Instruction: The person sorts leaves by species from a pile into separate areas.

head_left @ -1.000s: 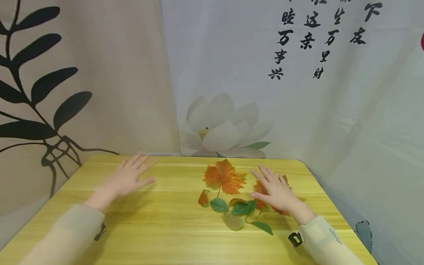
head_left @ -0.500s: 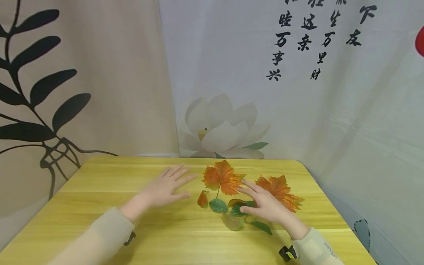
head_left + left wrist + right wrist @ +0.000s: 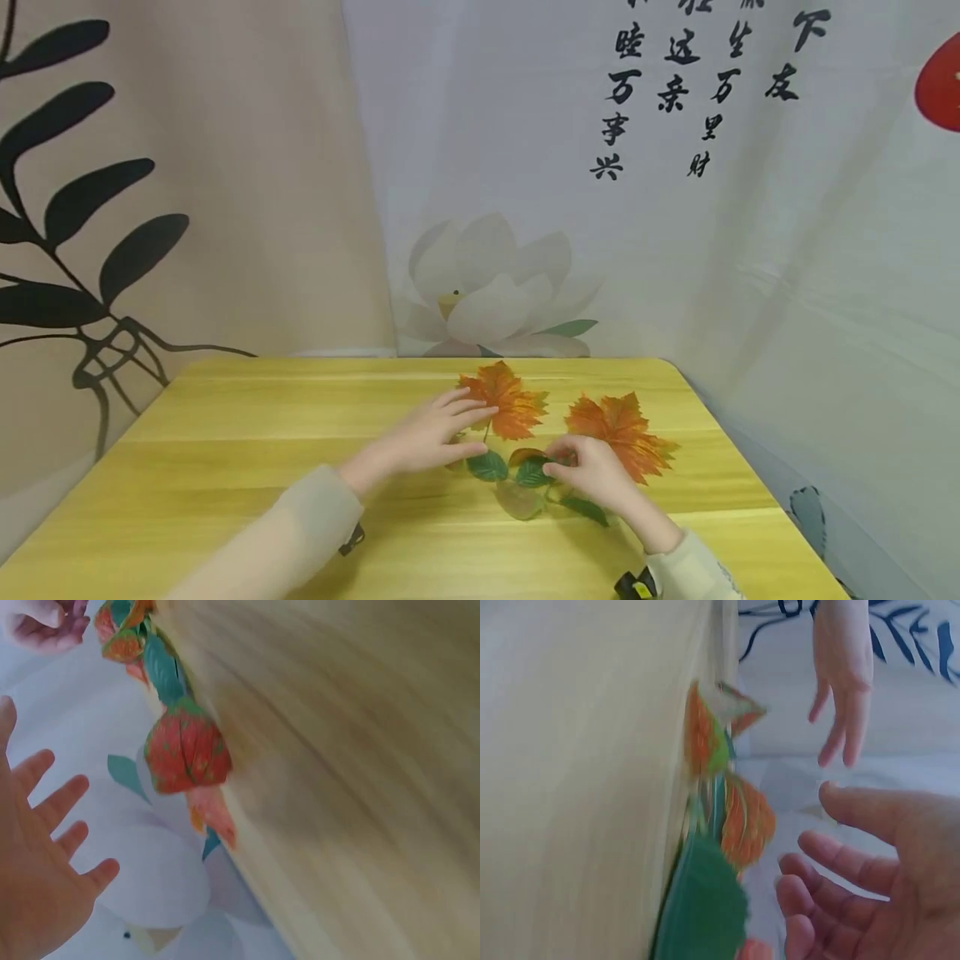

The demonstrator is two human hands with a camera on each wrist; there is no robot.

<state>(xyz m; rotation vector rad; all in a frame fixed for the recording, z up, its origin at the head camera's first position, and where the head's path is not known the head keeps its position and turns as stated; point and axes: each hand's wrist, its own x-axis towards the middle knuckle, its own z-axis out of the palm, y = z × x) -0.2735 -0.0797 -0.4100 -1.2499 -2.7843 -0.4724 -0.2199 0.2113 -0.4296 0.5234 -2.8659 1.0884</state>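
Over the leaves [image 3: 532, 472] toward the table's [image 3: 225, 475] far right corner, the left hand [image 3: 433, 433] hangs spread wide, seemingly to avoid disturbing them, while the right hand [image 3: 597, 475], narrower and gripping nothing, bends low, perhaps suiting their thinness.

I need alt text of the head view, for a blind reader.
A person's open left grip and loosely curled right grip hover near two orange maple leaves and smaller green leaves on a yellow wooden table. Behind hangs a cloth printed with a white lotus and Chinese characters.
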